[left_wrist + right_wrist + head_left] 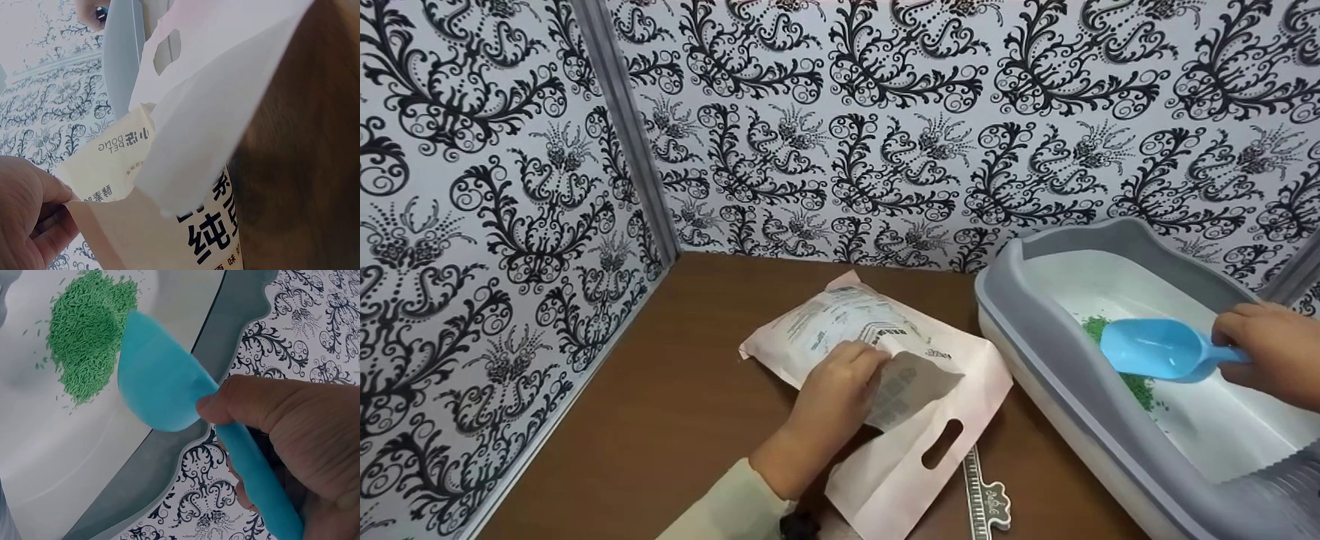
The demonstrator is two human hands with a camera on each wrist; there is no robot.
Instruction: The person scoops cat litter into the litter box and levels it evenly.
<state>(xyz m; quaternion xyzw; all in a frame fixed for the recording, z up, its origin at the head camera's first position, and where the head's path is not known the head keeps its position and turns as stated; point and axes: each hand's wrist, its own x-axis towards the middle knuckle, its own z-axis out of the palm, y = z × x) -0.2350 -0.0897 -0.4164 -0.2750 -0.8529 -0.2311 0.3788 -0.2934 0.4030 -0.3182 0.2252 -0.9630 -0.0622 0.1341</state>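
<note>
My left hand (840,390) pinches the edge of a pale pink paper bag (881,476) at its torn-looking opening. The bag lies on the table, bulging at its far end, with a cut-out handle at the near end. In the left wrist view, thumb and fingers of the left hand (28,211) hold the printed paper edge (112,169). My right hand (1271,349) grips a light blue scoop (1155,349) by its handle above a grey-and-white litter box (1039,330). Green pellets (84,337) lie piled on the box floor beside the scoop; the scoop's bowl looks empty.
A ruler-like strip (976,495) with a grey scalloped plaque lies partly under the bag on the brown table (682,390). Black-and-white patterned walls (810,150) stand behind and at left. A ribbed grey part (1279,480) covers the box's near right end.
</note>
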